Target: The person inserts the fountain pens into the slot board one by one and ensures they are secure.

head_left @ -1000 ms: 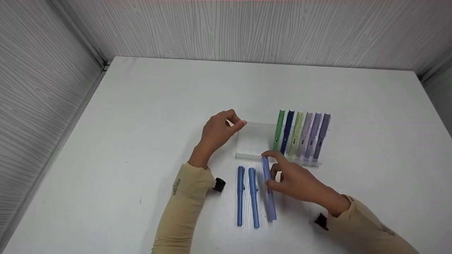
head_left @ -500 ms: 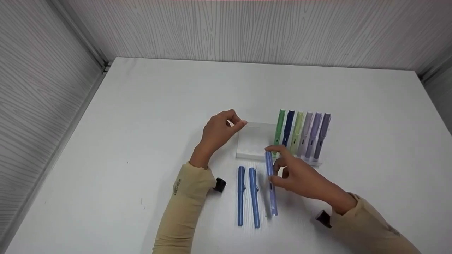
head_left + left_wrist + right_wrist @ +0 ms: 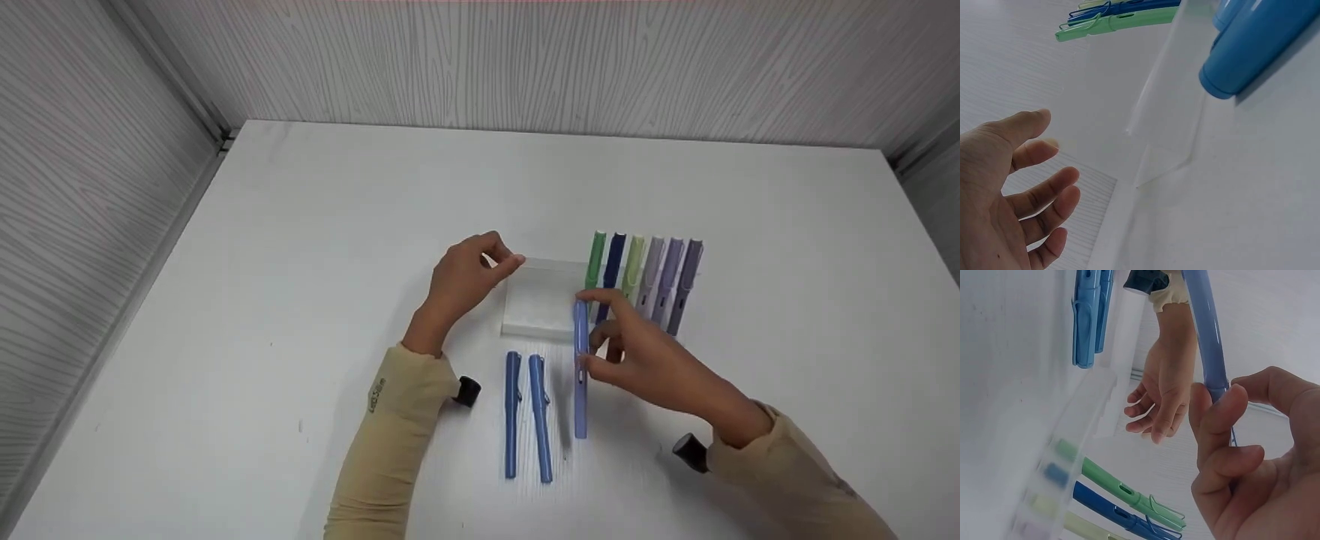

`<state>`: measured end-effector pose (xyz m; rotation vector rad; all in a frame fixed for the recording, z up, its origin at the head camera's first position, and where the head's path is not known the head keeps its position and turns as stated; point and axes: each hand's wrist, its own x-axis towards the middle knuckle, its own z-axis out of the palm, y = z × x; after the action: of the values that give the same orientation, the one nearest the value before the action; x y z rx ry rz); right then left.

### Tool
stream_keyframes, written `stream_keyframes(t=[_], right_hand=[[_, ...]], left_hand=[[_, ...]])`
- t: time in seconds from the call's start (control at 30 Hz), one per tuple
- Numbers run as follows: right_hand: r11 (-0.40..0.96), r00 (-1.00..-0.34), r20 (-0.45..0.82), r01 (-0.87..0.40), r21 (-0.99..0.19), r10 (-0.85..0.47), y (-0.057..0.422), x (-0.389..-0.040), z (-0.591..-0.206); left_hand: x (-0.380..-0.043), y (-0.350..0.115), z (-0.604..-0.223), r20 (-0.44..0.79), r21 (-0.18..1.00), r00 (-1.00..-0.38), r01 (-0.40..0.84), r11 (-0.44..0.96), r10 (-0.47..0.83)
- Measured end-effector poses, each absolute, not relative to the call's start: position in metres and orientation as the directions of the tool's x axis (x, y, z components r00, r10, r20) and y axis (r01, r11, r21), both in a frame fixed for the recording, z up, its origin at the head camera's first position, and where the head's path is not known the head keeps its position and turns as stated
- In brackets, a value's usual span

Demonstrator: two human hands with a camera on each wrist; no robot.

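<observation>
My right hand [image 3: 649,360] pinches a periwinkle fountain pen [image 3: 580,397] and holds it nearly upright in front of the clear pen stand [image 3: 544,330]. In the right wrist view, the thumb and fingers close round this pen [image 3: 1207,332]. My left hand [image 3: 469,270] grips the stand's back left corner between thumb and forefinger. The left wrist view has the other fingers of that hand [image 3: 1022,191] loosely bent. Several pens lean side by side in the stand's right part, among them a green pen [image 3: 596,259], a navy pen [image 3: 614,262] and a dark purple pen [image 3: 686,285].
Two blue pens, a left one [image 3: 511,416] and a right one [image 3: 540,420], lie on the white table [image 3: 360,202] in front of the stand. A black wrist camera [image 3: 466,391] juts from the left sleeve. Pale wood-grain panels [image 3: 480,67] surround the table.
My right hand has lifted the periwinkle pen off the table and carried it slightly forward and right, straightening it. The left hand has stayed at the stand's corner.
</observation>
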<state>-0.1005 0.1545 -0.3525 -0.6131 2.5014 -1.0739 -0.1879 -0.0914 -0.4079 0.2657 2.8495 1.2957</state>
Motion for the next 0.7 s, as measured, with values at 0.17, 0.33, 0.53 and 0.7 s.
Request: stream_keyframes(t=[0.17,0.33,0.53,0.7], right_hand=[[0.631,-0.857,-0.104,-0.284,-0.722,-0.504,0.155,-0.102,-0.348],[0.656,-0.867,-0.064,-0.324,-0.681,-0.494,0.154,-0.102,-0.345],[0.692,-0.887,-0.022,-0.345,-0.634,-0.462,0.153,-0.104,-0.34],[0.712,-0.898,0.014,-0.358,-0.605,-0.44,0.152,-0.106,-0.337]], left_hand=[[-0.188,-0.091,-0.408,0.066,0.75,-0.986,0.15,0.644,0.154],[-0.188,-0.091,-0.408,0.072,0.747,-0.985,0.158,0.646,0.157],[-0.188,-0.091,-0.407,0.066,0.741,-0.986,0.151,0.654,0.153],[-0.188,-0.091,-0.406,0.068,0.738,-0.986,0.152,0.658,0.151]])
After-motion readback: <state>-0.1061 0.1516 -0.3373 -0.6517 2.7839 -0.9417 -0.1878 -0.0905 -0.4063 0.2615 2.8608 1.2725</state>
